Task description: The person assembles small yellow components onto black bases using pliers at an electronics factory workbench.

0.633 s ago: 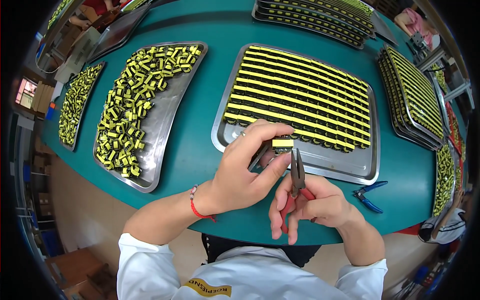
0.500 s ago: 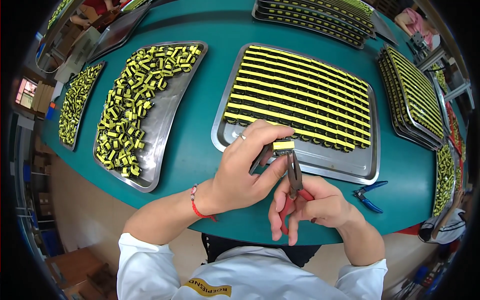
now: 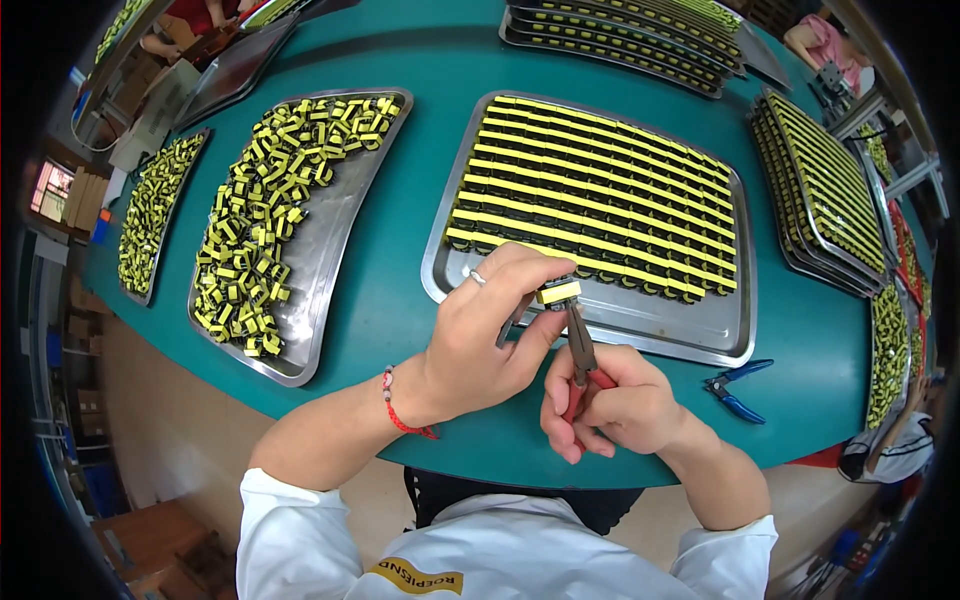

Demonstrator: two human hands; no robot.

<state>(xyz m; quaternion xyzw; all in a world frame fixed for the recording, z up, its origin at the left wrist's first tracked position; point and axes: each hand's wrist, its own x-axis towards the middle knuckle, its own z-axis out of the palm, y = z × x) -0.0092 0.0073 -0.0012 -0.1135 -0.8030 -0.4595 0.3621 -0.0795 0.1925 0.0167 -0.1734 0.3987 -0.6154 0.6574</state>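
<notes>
Between its thumb and forefinger, my left hand (image 3: 480, 335) grips a small transformer (image 3: 558, 293) with yellow tape on a black body. My right hand (image 3: 625, 402) is wrapped round the red handles of long-nose pliers (image 3: 580, 345). The plier tips meet the near lower edge of the transformer; fingers and jaws partly cover what they touch there. Both hands are over the near edge of a metal tray (image 3: 690, 335) where several rows of the same transformers (image 3: 600, 195) stand neatly lined up. Something dark shows between my left thumb and palm, too hidden to name.
At the left, a metal tray (image 3: 308, 330) bears a loose heap of transformers (image 3: 255, 230), with another heaped tray (image 3: 155, 220) beyond. Blue-handled cutters (image 3: 738, 390) lie at the right. Stacked full trays stand far (image 3: 620, 50) and right (image 3: 820, 200). Other people sit across the table.
The plier handles have been squeezed closer together, and the jaws are narrower. The transformer has tilted and moved slightly left, with the plier tips now against its lower edge.
</notes>
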